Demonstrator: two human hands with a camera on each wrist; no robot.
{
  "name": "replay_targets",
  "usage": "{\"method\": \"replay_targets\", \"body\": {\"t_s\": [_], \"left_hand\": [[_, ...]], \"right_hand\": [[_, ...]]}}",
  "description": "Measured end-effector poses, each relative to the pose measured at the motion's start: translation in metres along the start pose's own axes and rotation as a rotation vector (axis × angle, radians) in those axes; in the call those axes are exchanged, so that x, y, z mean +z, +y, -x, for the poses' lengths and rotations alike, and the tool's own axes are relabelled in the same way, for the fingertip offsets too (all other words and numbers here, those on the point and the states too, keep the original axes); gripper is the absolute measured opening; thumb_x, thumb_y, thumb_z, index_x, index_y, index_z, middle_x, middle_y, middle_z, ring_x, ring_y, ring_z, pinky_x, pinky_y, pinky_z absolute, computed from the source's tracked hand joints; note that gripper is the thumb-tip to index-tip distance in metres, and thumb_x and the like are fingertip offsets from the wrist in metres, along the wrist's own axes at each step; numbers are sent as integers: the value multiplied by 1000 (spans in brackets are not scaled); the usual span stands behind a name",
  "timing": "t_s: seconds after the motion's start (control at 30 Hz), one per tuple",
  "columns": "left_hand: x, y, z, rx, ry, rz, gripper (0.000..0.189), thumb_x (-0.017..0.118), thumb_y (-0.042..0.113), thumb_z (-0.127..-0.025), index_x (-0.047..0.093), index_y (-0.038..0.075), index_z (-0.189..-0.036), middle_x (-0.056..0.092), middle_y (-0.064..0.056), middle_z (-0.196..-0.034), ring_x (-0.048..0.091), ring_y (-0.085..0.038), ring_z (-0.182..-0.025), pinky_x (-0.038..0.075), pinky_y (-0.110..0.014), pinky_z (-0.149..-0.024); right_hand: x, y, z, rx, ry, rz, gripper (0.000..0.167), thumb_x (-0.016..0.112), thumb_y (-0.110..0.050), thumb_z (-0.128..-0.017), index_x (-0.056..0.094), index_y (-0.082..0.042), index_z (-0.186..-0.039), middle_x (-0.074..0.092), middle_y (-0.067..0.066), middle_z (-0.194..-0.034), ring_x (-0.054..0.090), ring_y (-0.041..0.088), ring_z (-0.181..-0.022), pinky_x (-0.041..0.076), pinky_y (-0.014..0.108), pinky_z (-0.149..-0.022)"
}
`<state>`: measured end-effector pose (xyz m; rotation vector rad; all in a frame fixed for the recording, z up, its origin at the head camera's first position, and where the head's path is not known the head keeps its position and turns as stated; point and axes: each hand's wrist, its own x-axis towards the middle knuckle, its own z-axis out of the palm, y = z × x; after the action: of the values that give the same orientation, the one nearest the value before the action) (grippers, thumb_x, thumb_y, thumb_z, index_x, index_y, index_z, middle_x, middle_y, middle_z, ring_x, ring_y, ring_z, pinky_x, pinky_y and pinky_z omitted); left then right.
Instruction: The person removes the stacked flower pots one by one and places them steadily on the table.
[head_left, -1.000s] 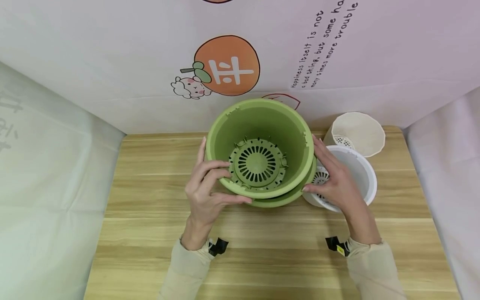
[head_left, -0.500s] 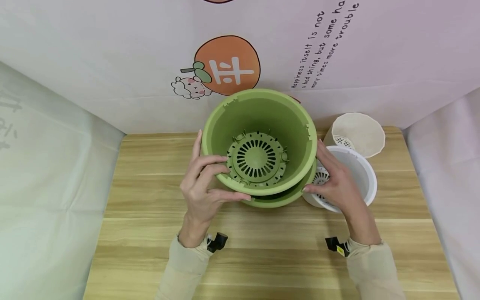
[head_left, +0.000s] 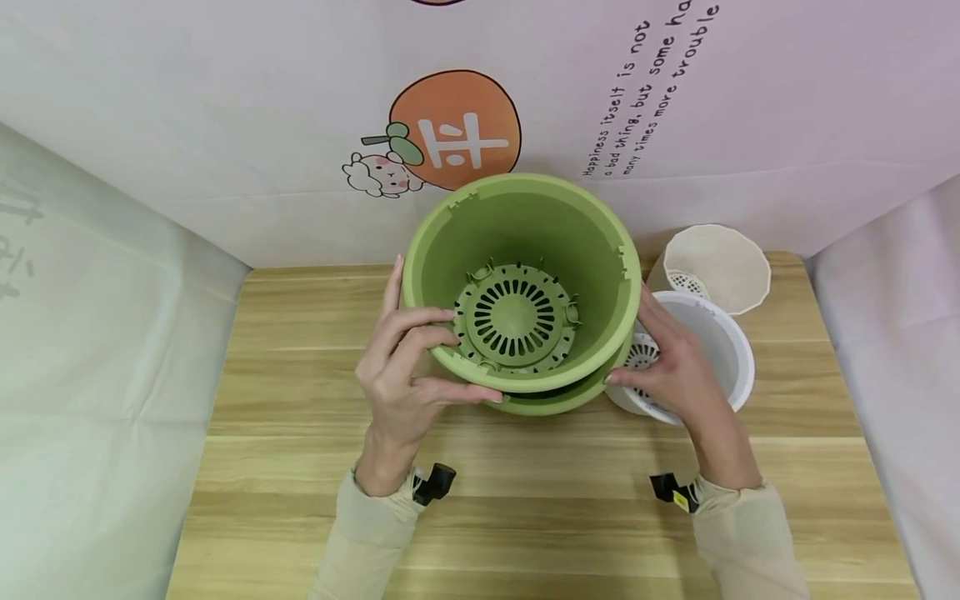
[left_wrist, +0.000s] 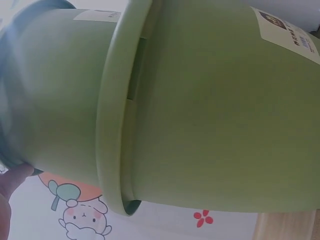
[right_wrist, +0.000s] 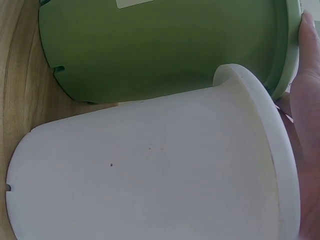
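Note:
Two green plastic flowerpots stand nested at the table's far edge. My left hand (head_left: pixel 405 367) grips the rim of the upper flowerpot (head_left: pixel 528 229) at its near left side, fingers over the edge and thumb along the front. Slotted drainage holes show in its bottom. In the left wrist view, much of this upper pot (left_wrist: pixel 55 95) stands out above the lower flowerpot (left_wrist: pixel 225 115), which bears a label. My right hand (head_left: pixel 671 358) holds the lower pot's rim (head_left: pixel 555 406) at the right, and its fingertips are partly hidden behind the pots.
Close on the right of the green pots stands a white flowerpot (head_left: pixel 742 358), under my right wrist. Behind it a cream faceted pot (head_left: pixel 738 267) sits near the back corner. A printed cloth (head_left: pixel 300 108) hangs behind the wooden table (head_left: pixel 540 517).
The upper green flowerpot has risen out of the lower one, its rim now larger and farther up in the head view. My left hand moved up with it; my right hand stayed put.

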<state>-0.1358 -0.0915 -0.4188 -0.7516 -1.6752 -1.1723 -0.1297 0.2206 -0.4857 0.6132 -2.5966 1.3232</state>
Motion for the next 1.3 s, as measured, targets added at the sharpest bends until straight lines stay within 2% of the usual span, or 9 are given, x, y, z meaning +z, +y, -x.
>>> {"method": "replay_targets", "body": {"t_s": [0.17,0.5,0.8,0.9,1.03,1.13,1.3], "left_hand": [[-1,2,-3,-6,1,3,63,77,60,-71,61,-1,-65,65,-17,-79,69,-30,-83,36,-69,-105],[-1,7,-9,-15,37,-1,63,77,59,-70,61,-1,-65,66,-18,-78,70,-30,-84,37,-68,-105],[-2,10,-16,-5,79,0,64,78,59,-69,61,-3,-63,65,-19,-75,70,-29,-82,38,-68,-104],[-3,11,-17,-9,86,0,65,77,60,-69,61,-3,-63,65,-19,-75,70,-32,-89,38,-68,-104],[-4,13,-18,-19,88,1,66,76,61,-69,62,-3,-63,65,-20,-76,67,-43,-99,38,-67,-104],[-4,15,-20,-23,89,1,67,76,62,-70,62,-3,-63,66,-20,-76,66,-47,-99,38,-67,-104],[-5,20,-24,-30,117,6,67,76,62,-69,62,-3,-62,65,-20,-75,63,-51,-104,38,-67,-104]], "right_hand": [[1,13,3,8,-7,-4,124,92,-26,-45,35,-16,-155,25,4,-162,29,25,-146,25,25,-118],[2,13,2,-17,-2,-8,113,88,-42,-53,41,-15,-152,27,5,-162,35,28,-143,29,24,-116],[2,13,2,-13,-5,-11,117,92,-33,-51,38,-15,-153,27,5,-162,34,28,-144,28,25,-117],[2,13,1,-21,-2,-9,110,90,-37,-53,45,-15,-150,29,5,-161,30,27,-146,24,32,-120],[3,15,1,-42,6,-11,96,87,-46,-56,57,-14,-141,35,6,-158,29,28,-147,20,41,-122],[4,15,1,-51,12,-24,90,87,-45,-56,61,-12,-136,39,7,-156,31,28,-146,21,39,-122],[2,14,3,-41,12,-16,91,90,-37,-54,61,-11,-136,40,7,-156,31,27,-146,20,37,-122]]}}
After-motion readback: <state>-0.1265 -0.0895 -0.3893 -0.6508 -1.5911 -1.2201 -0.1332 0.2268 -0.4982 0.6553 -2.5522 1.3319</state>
